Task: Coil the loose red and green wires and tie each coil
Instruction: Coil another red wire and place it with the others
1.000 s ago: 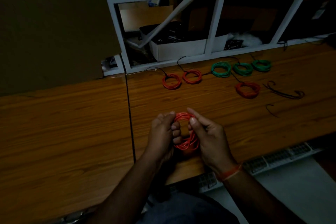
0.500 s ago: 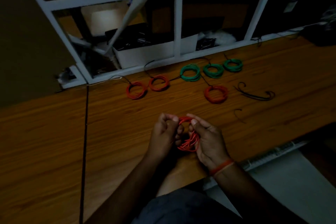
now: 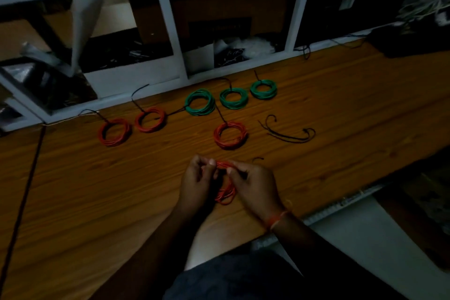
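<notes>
A red wire coil stands upright between my two hands above the table's front edge. My left hand pinches its top from the left. My right hand pinches the top from the right, and a thin dark tie pokes out just past it. Further back lie three tied red coils and three tied green coils, each with a dark tie end sticking out.
Loose dark tie strings lie right of the nearest red coil. A white shelf frame with boxes and clutter stands along the wooden table's back edge. A dark cable runs down the table at the left.
The view has swung left and tilted down, so the coils sit further right in the frame. My hands have stayed on the red coil, with their fingertips now drawn closer together at its top.
</notes>
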A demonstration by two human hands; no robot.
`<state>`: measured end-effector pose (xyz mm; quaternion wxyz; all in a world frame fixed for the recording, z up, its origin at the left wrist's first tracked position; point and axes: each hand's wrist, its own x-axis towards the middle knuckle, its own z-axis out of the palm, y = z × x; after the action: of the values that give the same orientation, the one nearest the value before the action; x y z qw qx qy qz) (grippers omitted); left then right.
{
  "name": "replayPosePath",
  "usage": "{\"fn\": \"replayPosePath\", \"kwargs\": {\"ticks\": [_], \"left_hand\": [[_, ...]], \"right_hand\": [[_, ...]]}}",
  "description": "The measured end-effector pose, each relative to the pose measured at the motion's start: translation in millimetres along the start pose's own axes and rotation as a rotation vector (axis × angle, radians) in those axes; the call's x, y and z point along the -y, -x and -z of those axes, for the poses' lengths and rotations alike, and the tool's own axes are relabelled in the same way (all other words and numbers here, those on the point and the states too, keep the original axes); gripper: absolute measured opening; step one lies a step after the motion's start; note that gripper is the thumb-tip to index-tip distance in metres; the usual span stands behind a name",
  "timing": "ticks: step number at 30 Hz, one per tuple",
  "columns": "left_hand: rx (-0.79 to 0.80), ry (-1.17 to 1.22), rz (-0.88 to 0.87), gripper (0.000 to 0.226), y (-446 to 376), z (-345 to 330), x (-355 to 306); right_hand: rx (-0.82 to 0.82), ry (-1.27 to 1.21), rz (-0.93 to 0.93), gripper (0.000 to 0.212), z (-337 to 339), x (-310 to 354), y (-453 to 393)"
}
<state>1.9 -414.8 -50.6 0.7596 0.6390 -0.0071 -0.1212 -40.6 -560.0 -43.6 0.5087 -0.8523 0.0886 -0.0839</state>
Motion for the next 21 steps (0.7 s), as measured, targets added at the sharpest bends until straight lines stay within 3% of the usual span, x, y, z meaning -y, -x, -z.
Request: {"fn": "replayPosePath", "kwargs": {"ticks": [3, 11, 17, 21], "left_hand": [[-0.022, -0.039, 0.017, 0.018, -7, -7, -1], [-0.032, -0.026, 0.016, 0.015, -13, -12, 0], [-0.023, 0.006, 0.003, 0.013, -18, -10, 3], [-0.014, 0.029, -0.008, 0.013, -16, -11, 2]], "right_hand": [[-0.092, 0.175, 0.111, 0.016, 25, -2, -16], [-0.296, 0.513, -0.133, 0.027, 73, -42, -65], [-0.27, 0.651, -0.269, 0.026, 85, -65, -75], [-0.162, 0.683, -0.207, 0.027, 80, -65, -74]]}}
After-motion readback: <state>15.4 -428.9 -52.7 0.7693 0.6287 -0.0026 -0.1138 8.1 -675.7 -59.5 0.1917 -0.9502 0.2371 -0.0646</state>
